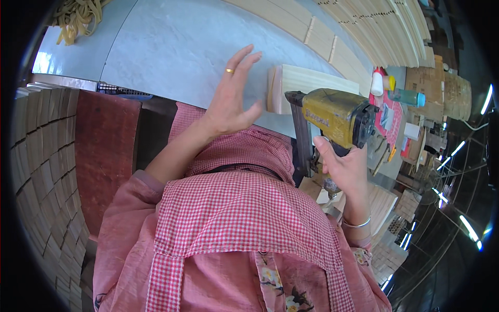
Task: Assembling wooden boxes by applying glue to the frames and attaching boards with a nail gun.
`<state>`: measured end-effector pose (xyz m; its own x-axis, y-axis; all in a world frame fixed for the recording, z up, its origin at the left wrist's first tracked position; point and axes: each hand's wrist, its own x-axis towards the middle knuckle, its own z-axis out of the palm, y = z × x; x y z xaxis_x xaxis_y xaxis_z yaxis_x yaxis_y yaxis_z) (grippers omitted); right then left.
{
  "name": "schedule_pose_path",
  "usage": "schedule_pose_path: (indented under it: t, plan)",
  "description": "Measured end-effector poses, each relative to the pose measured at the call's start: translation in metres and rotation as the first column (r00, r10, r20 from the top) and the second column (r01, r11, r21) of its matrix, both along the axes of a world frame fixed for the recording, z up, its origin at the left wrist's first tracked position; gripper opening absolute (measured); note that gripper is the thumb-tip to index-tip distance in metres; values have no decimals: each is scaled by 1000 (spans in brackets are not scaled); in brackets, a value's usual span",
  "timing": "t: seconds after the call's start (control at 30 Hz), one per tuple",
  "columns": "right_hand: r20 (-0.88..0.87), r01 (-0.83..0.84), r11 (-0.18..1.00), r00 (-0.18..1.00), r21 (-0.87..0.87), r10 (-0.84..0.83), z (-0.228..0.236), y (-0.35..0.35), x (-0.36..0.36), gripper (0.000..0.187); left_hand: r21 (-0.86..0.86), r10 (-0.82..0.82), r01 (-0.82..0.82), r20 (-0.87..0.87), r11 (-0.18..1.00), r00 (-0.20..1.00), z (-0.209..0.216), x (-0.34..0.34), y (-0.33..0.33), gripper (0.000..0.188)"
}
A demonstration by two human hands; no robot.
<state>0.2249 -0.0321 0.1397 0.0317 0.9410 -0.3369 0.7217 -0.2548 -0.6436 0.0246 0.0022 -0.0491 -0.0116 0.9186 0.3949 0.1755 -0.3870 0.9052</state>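
My right hand [345, 169] is closed round the grip of a yellow and black nail gun [332, 115], which I hold up in front of me at the table's near edge. Behind the tool's nose, a pale wooden box or block [306, 86] sits on the table; the nail gun covers part of it. My left hand [234, 99] hovers left of that wooden piece with its fingers spread and nothing in them. A gap shows between the left fingers and the wood.
The grey-white tabletop [171, 47] carries long wooden strips [291, 21] and a stack of grooved boards [379, 31] at far right. Yellowish bands [78, 21] lie at far left. Stacked wood blocks [47, 166] and a reddish board [106, 156] stand left; a bottle [405, 97] is at right.
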Motion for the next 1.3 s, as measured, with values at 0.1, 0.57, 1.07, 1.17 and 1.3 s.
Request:
schedule_pose_path:
  t: [0.1, 0.57, 1.07, 1.17, 1.3]
  plan:
    - [39, -39, 999, 998, -30, 40, 3, 8, -2, 26, 14, 92, -92, 16, 996, 996, -6, -7, -2, 78]
    - [3, -79, 997, 997, -10, 80, 4, 17, -2, 30, -9, 144, -144, 50, 990, 988, -13, -9, -3, 71]
    - [111, -101, 993, 988, -53, 107, 10, 26, -5, 25, 57, 236, -249, 170, 967, 957, -10, -7, -1, 66]
    - [154, -129, 984, 977, -122, 148, 21, 37, -10, 31, 58, 264, -275, 152, 960, 953, 3, -6, -3, 66]
    - [183, -47, 994, 981, -103, 66, 27, 57, -10, 32, -119, 231, -221, 82, 968, 969, 20, 12, 4, 72]
